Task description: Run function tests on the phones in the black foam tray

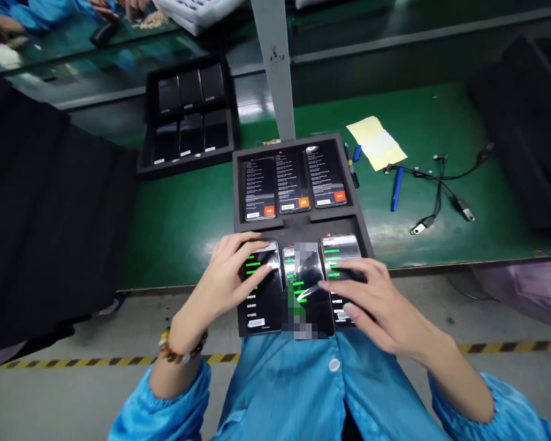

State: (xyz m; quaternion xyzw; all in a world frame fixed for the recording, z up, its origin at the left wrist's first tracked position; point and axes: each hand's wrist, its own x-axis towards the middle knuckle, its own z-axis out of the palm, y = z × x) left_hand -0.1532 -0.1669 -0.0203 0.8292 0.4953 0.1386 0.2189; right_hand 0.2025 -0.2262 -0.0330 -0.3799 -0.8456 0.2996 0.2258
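A black foam tray (298, 228) holds two rows of smartphones at the table's front edge. My left hand (227, 275) lies open over the near-left smartphone (261, 300), its fingertips on or just above the screen. My right hand (379, 303) is open too, fingers spread over the near-right smartphone (342, 245), with the index fingertip by the edge of the middle smartphone (314, 306). Green text lines show on these near screens; part of the middle one is blurred out. In the far row, three smartphones (292, 177) show white text and an orange box.
Another black tray (140, 160) of dark smartphones stands at the back left. On the green table (174, 233) lie yellow paper (371, 144), a blue pen (397, 190) and black cables (441, 184). A grey post (275, 67) rises behind the tray. Other people's hands (0, 27) show top left.
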